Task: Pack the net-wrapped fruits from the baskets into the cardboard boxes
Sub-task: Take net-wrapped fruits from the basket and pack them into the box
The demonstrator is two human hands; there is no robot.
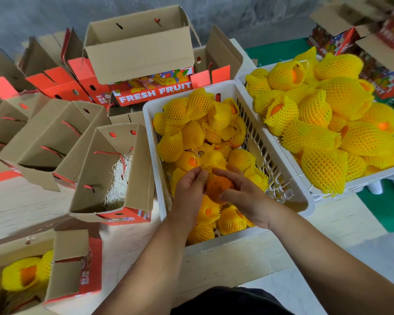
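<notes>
While over basket (228, 243) — both hands' orange (217, 188).

Under both hands, the basket (282, 155) is white moulded plastic, smooth, with slotted walls. The fruit nets (191, 110) are yellow foam mesh, soft and matt. The bare orange (218, 188) between the hands has a dull, finely pitted skin. Left of the hands, the boxes (114, 160) are matt corrugated cardboard with red printed outer faces; one holds pale shredded paper (118, 185).
</notes>
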